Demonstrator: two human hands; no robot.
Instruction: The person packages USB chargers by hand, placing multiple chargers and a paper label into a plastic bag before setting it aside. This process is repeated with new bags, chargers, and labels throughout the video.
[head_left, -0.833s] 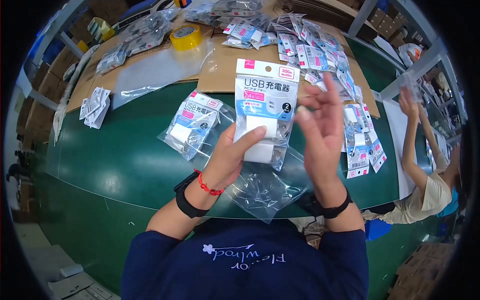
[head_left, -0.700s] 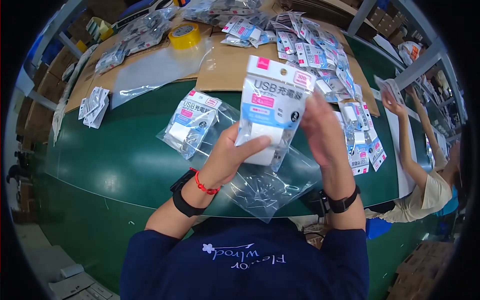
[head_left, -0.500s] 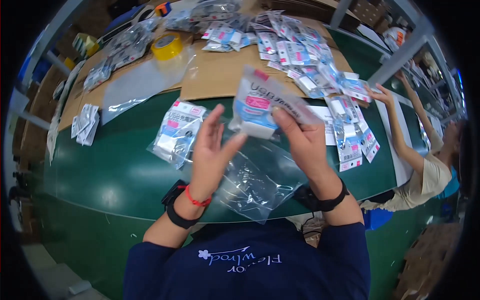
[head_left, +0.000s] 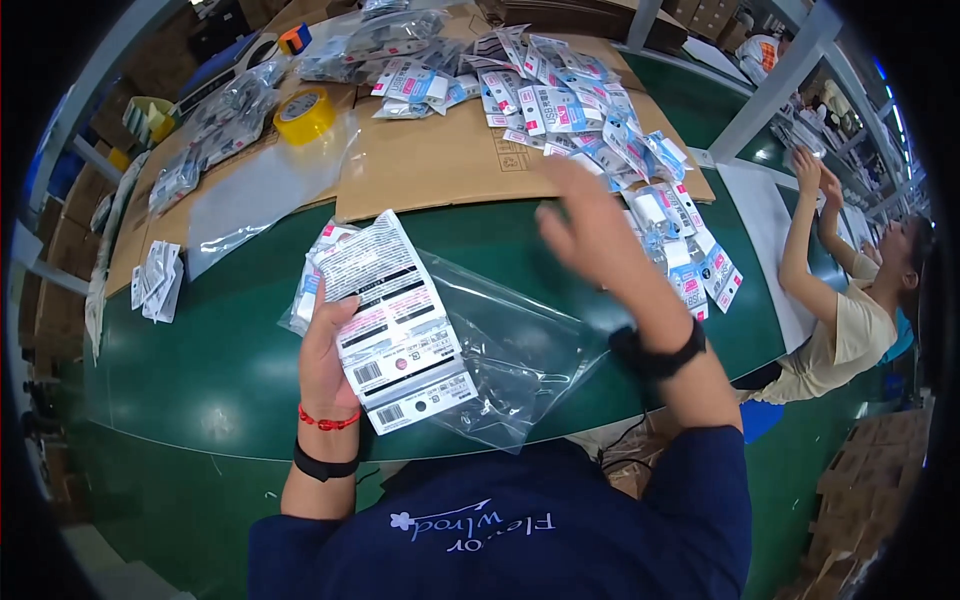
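My left hand (head_left: 328, 350) is closed on flat charger packets (head_left: 395, 315), their white printed backs facing up. At least two overlap; the lower edge shows a second barcode. Beneath their far left side lies another charger packet (head_left: 305, 295), mostly covered. A clear plastic bag (head_left: 535, 365) lies flat on the table, partly under the held packets. My right hand (head_left: 595, 230) is raised over the table near the pile of packets (head_left: 575, 105), blurred, with thumb and fingers apart and nothing seen in it.
Several charger packets (head_left: 685, 250) spread along the right of the green table (head_left: 230, 370). Cardboard (head_left: 420, 175) bears yellow tape (head_left: 305, 115), a clear sheet (head_left: 255, 205) and more bagged packets (head_left: 215, 130). Small white packets (head_left: 158, 282) lie left. A co-worker (head_left: 845, 290) stands beyond a grey post (head_left: 780, 85).
The packet between both hands was front side up; now my left hand holds packets back side up, lower and further left. My right hand has let go and moved toward the pile.
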